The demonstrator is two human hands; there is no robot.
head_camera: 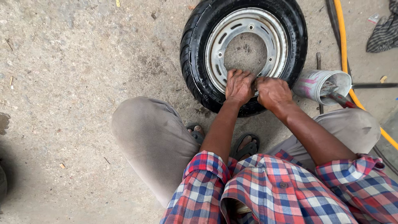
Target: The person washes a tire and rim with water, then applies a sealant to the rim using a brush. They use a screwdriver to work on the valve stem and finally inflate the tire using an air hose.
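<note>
At the bottom of the frame you see your red, blue and white checked shirt sleeves (265, 195) and your bent knees in beige trousers (153, 137), with dark sandals (247, 146) between them on the rough concrete floor (74, 83).

Just above, in the middle of the frame, your left hand (239, 86) and your right hand (272, 92) are side by side, almost touching. Both are curled closed on the near edge of the silver steel wheel rim (219, 49), where it meets the small black rubber tyre (191, 54) lying flat on the floor. What exactly the fingers pinch, I cannot tell.

I think it is good to keep both hands close together and press evenly, so the edge does not slip.

To the right lies a tipped white plastic bucket (315, 83); behind it runs a yellow hose (342, 37), and a striped cloth (383, 33) is at the upper right.
</note>
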